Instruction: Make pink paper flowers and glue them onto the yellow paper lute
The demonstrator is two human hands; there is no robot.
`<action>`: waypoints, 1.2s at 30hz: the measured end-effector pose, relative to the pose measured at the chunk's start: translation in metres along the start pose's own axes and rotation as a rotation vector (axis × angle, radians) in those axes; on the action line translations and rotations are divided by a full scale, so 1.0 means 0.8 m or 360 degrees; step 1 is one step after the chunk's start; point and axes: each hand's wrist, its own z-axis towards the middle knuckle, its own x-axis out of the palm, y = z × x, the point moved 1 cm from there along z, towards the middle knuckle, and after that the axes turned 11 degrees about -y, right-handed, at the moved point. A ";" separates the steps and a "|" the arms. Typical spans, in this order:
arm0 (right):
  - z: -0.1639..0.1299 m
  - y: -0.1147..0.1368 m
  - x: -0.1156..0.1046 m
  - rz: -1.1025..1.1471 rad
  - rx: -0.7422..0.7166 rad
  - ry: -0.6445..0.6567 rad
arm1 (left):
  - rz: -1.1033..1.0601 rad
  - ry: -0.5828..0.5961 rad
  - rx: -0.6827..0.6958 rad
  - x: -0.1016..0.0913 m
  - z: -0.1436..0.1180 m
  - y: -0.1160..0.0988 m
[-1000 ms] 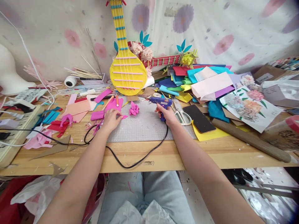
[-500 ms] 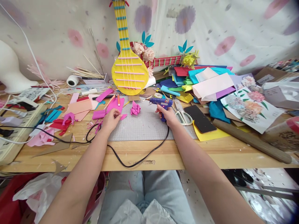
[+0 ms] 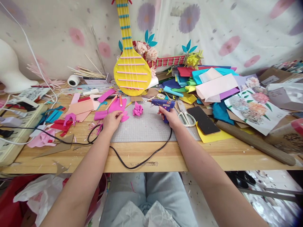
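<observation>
My right hand (image 3: 169, 115) is wrapped round a blue glue gun (image 3: 163, 102), its nozzle pointing left above the grey cutting mat (image 3: 146, 132). A black cord (image 3: 139, 165) runs from the gun's handle in a loop to the left. My left hand (image 3: 113, 120) is closed in a pinch on a small magenta paper piece (image 3: 124, 117) at the mat's left edge. Between my hands a crumpled magenta paper flower (image 3: 137, 109) sits on the mat. Behind my left hand lie magenta paper sheets (image 3: 115, 106) with an orange stick (image 3: 120, 101) on them.
White-handled scissors (image 3: 186, 118) and a black phone (image 3: 203, 120) lie right of my right hand. A yellow paper-covered instrument (image 3: 132, 77) leans at the back. Stacked coloured paper (image 3: 216, 83), a wooden rod (image 3: 255, 143) and a power strip (image 3: 21, 135) surround the work area.
The magenta piece at my left fingertips shows more of its surface, turned slightly. My right hand keeps the glue gun in nearly the same place. The view has shifted slightly.
</observation>
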 end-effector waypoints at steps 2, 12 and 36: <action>0.000 0.000 0.000 0.0002 -0.0003 -0.0004 | 0.0015 -0.0015 -0.0011 -0.002 -0.001 -0.002; -0.006 0.005 0.002 0.0012 -0.0012 -0.0035 | -0.0673 -0.0343 -0.0273 0.001 0.004 -0.008; -0.044 0.008 0.065 -0.0175 -0.0179 0.0243 | -0.1313 0.0594 -0.0357 0.044 -0.042 -0.075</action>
